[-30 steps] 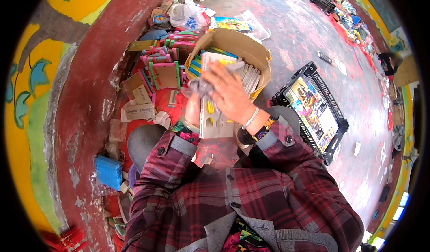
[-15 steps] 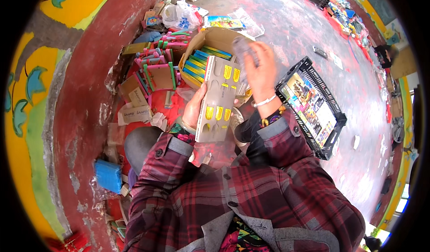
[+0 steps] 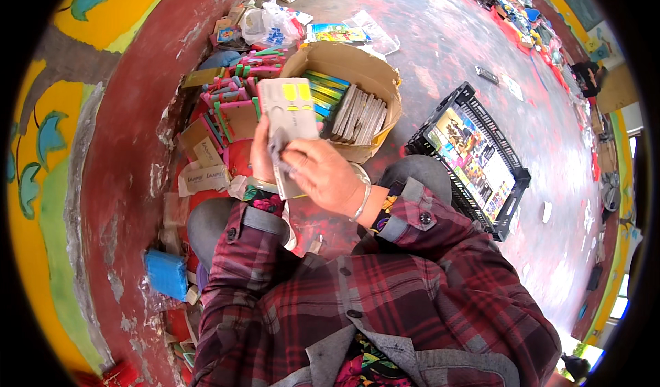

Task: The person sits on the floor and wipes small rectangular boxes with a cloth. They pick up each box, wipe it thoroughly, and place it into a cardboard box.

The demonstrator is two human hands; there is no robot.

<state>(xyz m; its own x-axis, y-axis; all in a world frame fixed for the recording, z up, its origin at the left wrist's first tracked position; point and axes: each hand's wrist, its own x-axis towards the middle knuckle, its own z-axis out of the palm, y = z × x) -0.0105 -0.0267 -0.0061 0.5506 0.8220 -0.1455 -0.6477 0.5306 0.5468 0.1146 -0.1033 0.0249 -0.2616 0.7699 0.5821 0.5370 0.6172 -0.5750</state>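
My left hand (image 3: 260, 153) grips a flat grey box (image 3: 290, 105) with yellow-filled cut-outs by its left edge, tilted above my lap. Pressed to the lower part of that box, my right hand (image 3: 330, 181) has its fingers closed on a crumpled grey cloth (image 3: 276, 141), partly hidden by the fingers. Just beyond stands an open cardboard carton (image 3: 386, 78). Inside it are a row of yellow, green and blue boxes (image 3: 328, 83) and a stack of greyish flat packs (image 3: 361, 115).
A black plastic crate (image 3: 474, 105) with colourful printed sheets lies to the right. Pink and green framed boards (image 3: 234, 115) pile up at the left by the red wall. A plastic bag (image 3: 271, 24) sits behind them, and a blue block (image 3: 166, 275) lies near my left knee.
My right hand has come down and left with the cloth, from above the carton onto the grey box. The box has shifted left and tilted, uncovering the packs in the carton.
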